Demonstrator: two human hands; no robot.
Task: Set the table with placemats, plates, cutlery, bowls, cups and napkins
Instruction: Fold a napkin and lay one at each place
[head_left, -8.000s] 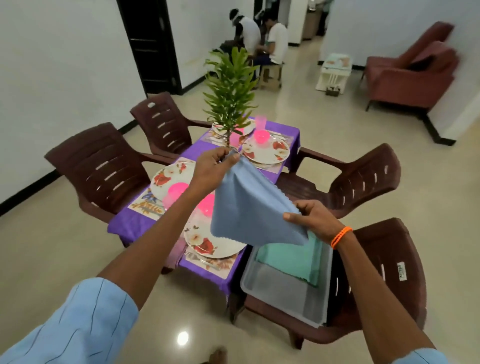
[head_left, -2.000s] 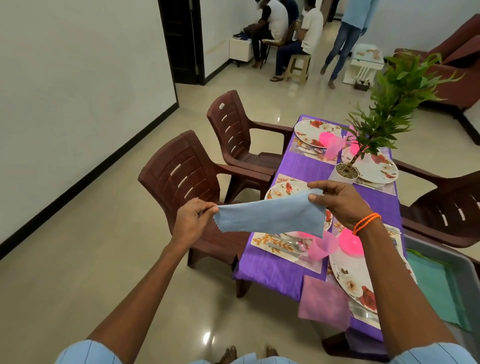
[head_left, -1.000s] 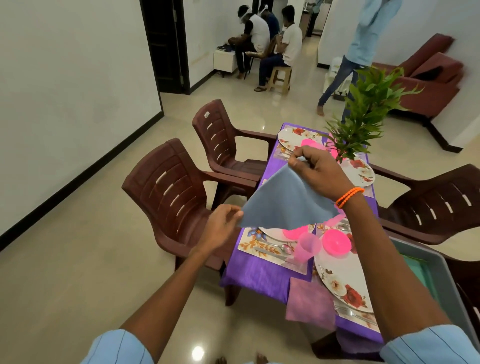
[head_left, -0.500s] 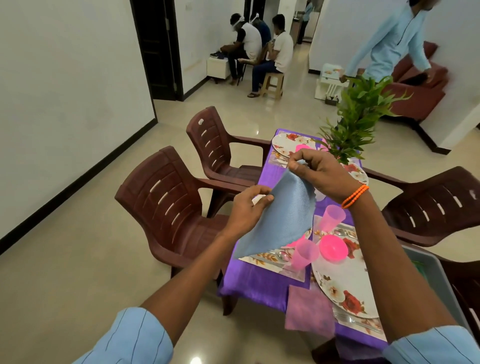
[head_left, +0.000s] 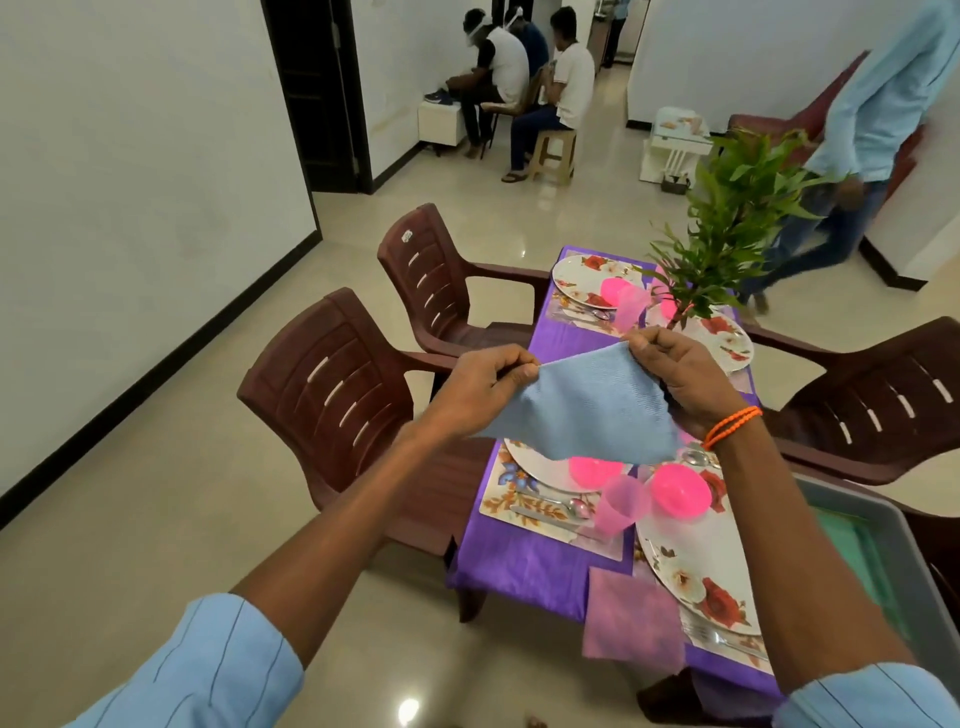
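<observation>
Both hands hold the blue napkin in the air above the near end of the counter. On the left, my left hand pinches one top corner between thumb and fingers; on the right, my right hand pinches the other, so the cloth hangs between them as a folded triangle, point down, over the near left plate.

To fold it well, I judge I should keep the top edge taut and level, bring the corners together squarely, then press the crease flat before laying it down. That left setting already has its placemat, spoon, pink bowl and pink cup but no napkin that I can see, while further right a purple napkin hangs over the counter edge beside the near right plate. I would lower the blue one clear of the cup, which looks light and easy to tip.
</observation>
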